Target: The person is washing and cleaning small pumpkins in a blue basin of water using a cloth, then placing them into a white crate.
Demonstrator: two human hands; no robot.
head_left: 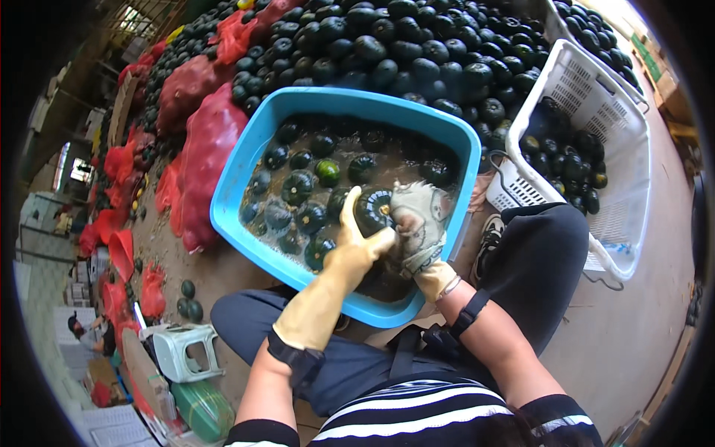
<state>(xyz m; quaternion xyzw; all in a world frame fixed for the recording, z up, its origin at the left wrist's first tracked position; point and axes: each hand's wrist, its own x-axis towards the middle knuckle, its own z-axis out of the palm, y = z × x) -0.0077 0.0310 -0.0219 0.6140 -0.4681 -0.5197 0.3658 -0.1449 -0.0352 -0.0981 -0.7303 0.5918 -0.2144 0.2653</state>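
A light blue plastic tub [246, 141] holds murky water with several dark green kabocha squashes [297, 188] floating in it. My left hand [357, 242], in a long yellow rubber glove, grips one kabocha squash [375, 208] by its left and near sides, above the water. Against that squash's right side presses my right hand [432, 281], which is also yellow-gloved and is closed in a wet, dirty grey cloth [422, 216]. The cloth hides most of the right fingers. A brighter green squash [327, 172] floats beyond the held one.
A large heap of squashes [387, 45] rises behind the tub. On the right, a white slatted crate [629, 171] holds more squashes. Full red mesh sacks [212, 160] lie left. A pale plastic stool [182, 350] stands lower left. My knees flank the tub.
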